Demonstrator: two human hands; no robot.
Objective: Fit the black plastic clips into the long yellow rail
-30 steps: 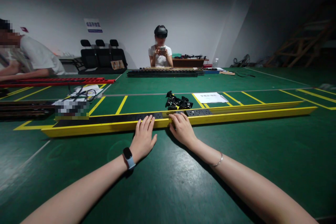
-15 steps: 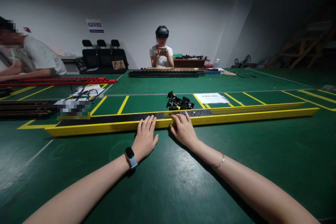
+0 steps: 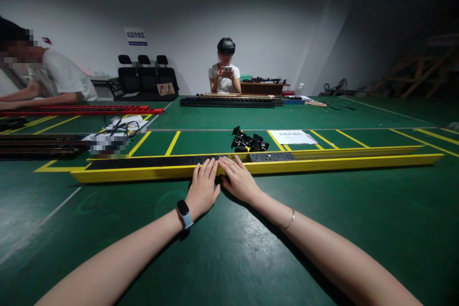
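A long yellow channel (image 3: 322, 162) lies across the green tabletop in front of me. In its left part sits a dark strip (image 3: 143, 163), and a black socket block (image 3: 278, 157) is right of the middle. My left hand (image 3: 203, 186), wearing a watch, rests its outstretched fingers on the near wall of the channel, thumb apart. Against it, my right hand (image 3: 239, 180) has its fingers stretched over the same wall, tips beside the left fingers. What lies under the fingertips is hidden.
Just behind the channel are black plastic parts (image 3: 248, 141) and a paper sheet (image 3: 293, 137). Cables lie on papers (image 3: 124, 126) at left, near dark rails (image 3: 43, 146) and red rails (image 3: 89, 110). A person (image 3: 225, 74) sits opposite; another (image 3: 60, 76) leans in at left.
My right hand has slid left along the channel, from the socket block to beside my left hand. The left hand keeps its place on the wall. The whole view has shifted slightly.
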